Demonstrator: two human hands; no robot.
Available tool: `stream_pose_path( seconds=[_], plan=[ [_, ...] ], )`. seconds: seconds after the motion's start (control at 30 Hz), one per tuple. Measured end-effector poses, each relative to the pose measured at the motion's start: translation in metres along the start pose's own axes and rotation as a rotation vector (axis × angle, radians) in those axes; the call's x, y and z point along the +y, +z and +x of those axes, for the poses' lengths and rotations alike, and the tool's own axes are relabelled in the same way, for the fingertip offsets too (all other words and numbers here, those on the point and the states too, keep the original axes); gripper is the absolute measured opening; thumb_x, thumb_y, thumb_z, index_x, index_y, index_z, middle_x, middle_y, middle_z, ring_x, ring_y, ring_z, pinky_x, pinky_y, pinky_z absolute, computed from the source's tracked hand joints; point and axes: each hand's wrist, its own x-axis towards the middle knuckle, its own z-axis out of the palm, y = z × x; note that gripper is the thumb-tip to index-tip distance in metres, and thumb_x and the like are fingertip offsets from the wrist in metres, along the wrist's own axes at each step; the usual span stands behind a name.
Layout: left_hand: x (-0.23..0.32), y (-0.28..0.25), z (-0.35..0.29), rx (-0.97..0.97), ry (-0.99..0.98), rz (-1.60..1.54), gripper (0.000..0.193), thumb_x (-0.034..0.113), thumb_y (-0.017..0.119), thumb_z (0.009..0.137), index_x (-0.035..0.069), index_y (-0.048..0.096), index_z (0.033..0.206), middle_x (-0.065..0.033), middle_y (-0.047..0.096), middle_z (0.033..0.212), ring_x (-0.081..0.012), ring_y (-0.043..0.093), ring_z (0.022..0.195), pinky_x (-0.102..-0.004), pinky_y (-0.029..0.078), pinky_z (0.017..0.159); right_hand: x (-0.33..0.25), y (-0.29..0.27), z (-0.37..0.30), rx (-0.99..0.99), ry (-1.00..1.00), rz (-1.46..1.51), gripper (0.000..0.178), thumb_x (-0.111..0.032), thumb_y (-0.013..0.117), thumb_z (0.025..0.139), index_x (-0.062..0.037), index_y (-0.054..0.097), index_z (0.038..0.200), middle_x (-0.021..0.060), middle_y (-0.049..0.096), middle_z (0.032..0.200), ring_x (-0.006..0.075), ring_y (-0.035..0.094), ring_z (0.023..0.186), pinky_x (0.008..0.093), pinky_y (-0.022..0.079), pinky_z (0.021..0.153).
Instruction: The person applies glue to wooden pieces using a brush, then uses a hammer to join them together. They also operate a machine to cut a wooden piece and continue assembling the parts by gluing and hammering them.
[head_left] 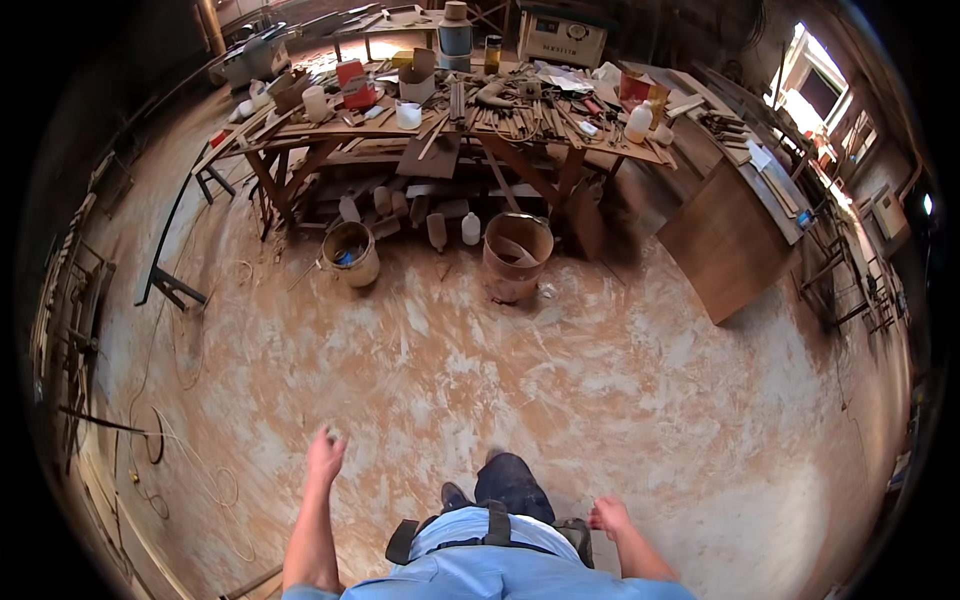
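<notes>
My left hand is held out over the floor, left of my body. Its fingers are curled in, and a small greyish spot shows between thumb and finger, too small to make out. On the other side, my right hand hangs beside my hip with loosely bent fingers, partly apart, and no object shows in it. Both hands are well away from the cluttered workbench. One dark trouser leg is stepping forward below my light blue shirt.
Ahead, a rusty bucket and a pale bucket stand before the bench. A brown board leans at the right. A dark metal stand and a loose cable are at the left. Dusty floor lies between.
</notes>
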Motion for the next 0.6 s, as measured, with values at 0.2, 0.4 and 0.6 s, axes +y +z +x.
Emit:
stream_pose_path(
  seconds=[0.2,0.4,0.6],
  plan=[
    [0.196,0.032,0.198,-0.200,0.237,-0.189,0.064,0.031,0.067,0.084,0.000,0.044,0.135,-0.0196,0.067,0.106,-0.0299,0.065,0.098,-0.0369,0.051,0.086,-0.116,0.012,0.053,0.102,0.299,0.104,0.021,-0.025,0.054,0.089,-0.0067,0.065,0.091,0.0092,0.063,0.072,0.0215,0.060,0.057,0.0352,0.046,0.046],
    [0.343,0.031,0.361,-0.270,0.305,-0.219,0.068,0.032,0.069,0.084,-0.003,0.042,0.137,-0.0180,0.066,0.109,-0.0251,0.064,0.099,-0.0344,0.050,0.087,-0.206,-0.021,0.171,0.059,-0.013,0.113,0.024,-0.027,0.050,0.094,-0.0065,0.055,0.081,0.0080,0.056,0.064,0.0205,0.056,0.050,0.0340,0.045,0.041],
    [0.443,-0.001,0.522,-0.295,0.150,-0.540,0.066,0.021,0.066,0.089,-0.006,0.034,0.141,-0.0084,0.062,0.097,-0.0097,0.056,0.072,-0.0242,0.048,0.061,-0.445,-0.034,0.222,0.227,0.010,0.633,0.021,-0.026,0.047,0.098,-0.0060,0.052,0.095,0.0099,0.059,0.078,0.0230,0.062,0.058,0.0381,0.056,0.052]
  ],
)
